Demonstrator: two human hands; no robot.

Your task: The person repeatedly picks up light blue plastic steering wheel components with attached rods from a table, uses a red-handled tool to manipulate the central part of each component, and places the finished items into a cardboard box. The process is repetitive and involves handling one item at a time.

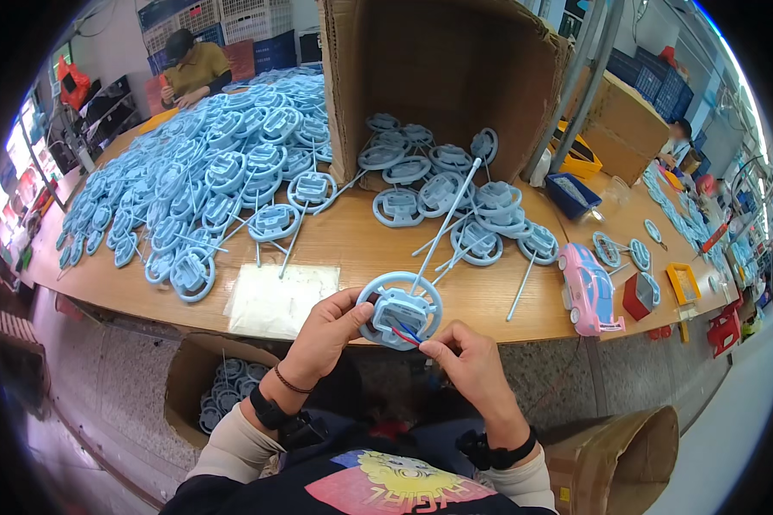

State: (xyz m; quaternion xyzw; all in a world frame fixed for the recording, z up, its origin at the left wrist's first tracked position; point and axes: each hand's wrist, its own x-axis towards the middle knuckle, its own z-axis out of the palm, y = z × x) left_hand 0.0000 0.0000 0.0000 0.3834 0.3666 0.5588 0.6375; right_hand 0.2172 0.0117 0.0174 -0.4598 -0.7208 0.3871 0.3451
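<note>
so, we have the light-blue steering wheel [401, 311] between our hands, seen across the near edge of the table [361, 249], its rod [447, 225] pointing up and away from us. our left hand [322, 339] is closed around the wheel's left side, thumb over the front and the other fingers mostly hidden behind. our right hand [468, 360] is nearly closed, thumb and forefinger pinching the thin red and blue wires [404, 333] at the lower right of the hub.

to do this well, we'd best let the left hand do the steadying: a firm grip on the rim, hub facing us, so the wheel can't twist as we work the wires. the right hand wants a light pinch; a hard tug could strain the wires where they meet the hub. it seems wise to guide them gently, and to keep them from being nipped against the plastic.

we should mind the rod too, since it reaches over the loose wheels [438, 193] beyond our hands and could catch if we tilt. the pink toy car [582, 292], right of our right hand, sits well apart.
</note>
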